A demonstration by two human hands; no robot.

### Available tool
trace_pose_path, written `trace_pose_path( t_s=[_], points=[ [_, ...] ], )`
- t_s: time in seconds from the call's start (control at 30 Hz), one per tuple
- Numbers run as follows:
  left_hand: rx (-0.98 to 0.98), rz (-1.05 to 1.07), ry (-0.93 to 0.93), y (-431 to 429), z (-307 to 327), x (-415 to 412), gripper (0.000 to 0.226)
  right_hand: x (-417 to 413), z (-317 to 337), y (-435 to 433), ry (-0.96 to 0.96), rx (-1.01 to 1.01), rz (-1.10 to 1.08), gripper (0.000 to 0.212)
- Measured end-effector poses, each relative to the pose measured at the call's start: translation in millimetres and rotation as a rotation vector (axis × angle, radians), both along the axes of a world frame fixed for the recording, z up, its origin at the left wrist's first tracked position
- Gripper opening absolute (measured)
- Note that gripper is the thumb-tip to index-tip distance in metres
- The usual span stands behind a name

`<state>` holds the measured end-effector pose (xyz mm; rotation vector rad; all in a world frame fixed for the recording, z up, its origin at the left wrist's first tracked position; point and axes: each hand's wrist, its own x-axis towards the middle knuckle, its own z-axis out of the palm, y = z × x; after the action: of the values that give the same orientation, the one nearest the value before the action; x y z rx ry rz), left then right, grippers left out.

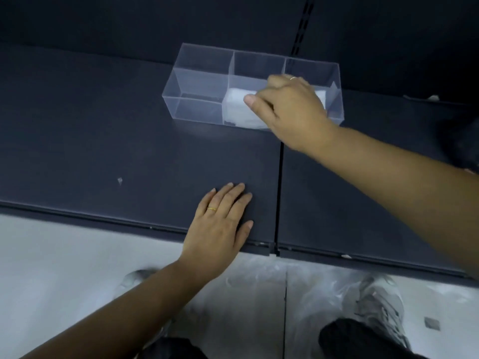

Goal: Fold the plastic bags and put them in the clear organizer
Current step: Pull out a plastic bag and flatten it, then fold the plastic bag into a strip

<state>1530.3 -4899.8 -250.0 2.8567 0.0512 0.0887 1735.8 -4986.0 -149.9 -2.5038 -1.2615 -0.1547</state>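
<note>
Now right hand (287,106), over organizer (199,110) rim, seemingly presses bag (237,110).

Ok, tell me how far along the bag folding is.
Done: one folded white plastic bag lies in the middle compartment of the clear organizer. In hand: the right hand reaches into it at that bag, grip hidden; the left hand rests flat on the dark shelf. Left: the left compartment holds nothing, and crumpled clear plastic lies on the floor.
</note>
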Motion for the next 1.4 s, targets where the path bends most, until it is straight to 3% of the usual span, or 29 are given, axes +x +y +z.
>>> trace_pose_path(
  t_s=[0.07,0.13,0.2,0.27,0.33,0.4,0.47,0.5,0.57,0.63,0.67,0.73,0.83,1.0,1.1,1.17,1.23,1.27,1.33,1.4],
  points=[
    [0.091,-0.046,0.068,-1,-1,-4,0.058,-57,-6,-37,0.022,0.189,0.174,0.043],
    [0.125,-0.066,0.109,-2,-4,-7,0.063,-120,-30,-81,0.109,0.155,0.393,0.035],
    [0.138,-0.066,0.119,-1,-7,-8,0.064,-163,-69,-126,0.219,-0.137,0.503,0.029],
    [0.148,-0.059,0.134,0,-8,-8,0.064,-180,-107,-165,0.345,-0.557,0.381,0.055],
    [0.151,-0.053,0.139,0,-8,-7,0.064,-175,-129,-196,0.311,-0.693,0.214,0.071],
    [0.159,-0.057,0.147,-1,-5,-8,0.065,-166,-128,-202,0.25,-0.732,0.147,0.048],
    [0.098,-0.052,0.151,-1,0,-8,0.066,-163,-122,-194,0.183,-0.595,0.181,0.029],
    [-0.013,-0.047,0.175,0,5,-7,0.068,-166,-110,-187,0.263,-0.523,0.221,0.03],
    [-0.436,-0.015,0.321,0,25,-5,0.068,-172,-79,-170,0.551,-0.285,0.157,0.036],
    [-0.954,-0.059,0.516,-7,56,-4,0.069,-165,-41,-154,0.668,0.064,-0.002,0.038],
    [-1.097,-0.126,0.598,-12,68,-4,0.072,-157,-27,-149,0.712,0.193,-0.051,0.038],
    [-1.169,-0.214,0.687,-19,80,-3,0.061,-136,-7,-138,0.844,0.348,-0.114,0.035],
    [-1.181,0.068,0.58,-13,86,8,0.023,-97,5,-131,1.055,0.422,-0.271,0.033],
    [-1.223,0.349,0.381,15,75,27,0.024,-48,-3,-145,1.207,0.551,-0.467,0.025],
    [-1.273,0.53,0.251,27,58,40,0.019,-30,-19,-153,1.141,0.564,-0.62,0.028],
    [-1.007,0.636,0.091,32,47,46,0.016,-23,-33,-159,0.932,0.465,-0.73,0.025],
    [-0.59,0.575,-0.115,29,48,45,0.029,-21,-39,-165,0.693,0.386,-0.699,0.027],
    [-0.491,0.463,-0.211,23,53,44,0.036,-22,-38,-168,0.599,0.34,-0.606,0.031],
    [-0.469,0.219,-0.233,5,66,48,0.051,-21,-31,-170,0.538,0.212,-0.377,0.039],
    [-0.494,0.055,-0.098,-20,71,61,0.07,-22,-27,-168,0.587,0.059,-0.209,0.05]
  ],
)
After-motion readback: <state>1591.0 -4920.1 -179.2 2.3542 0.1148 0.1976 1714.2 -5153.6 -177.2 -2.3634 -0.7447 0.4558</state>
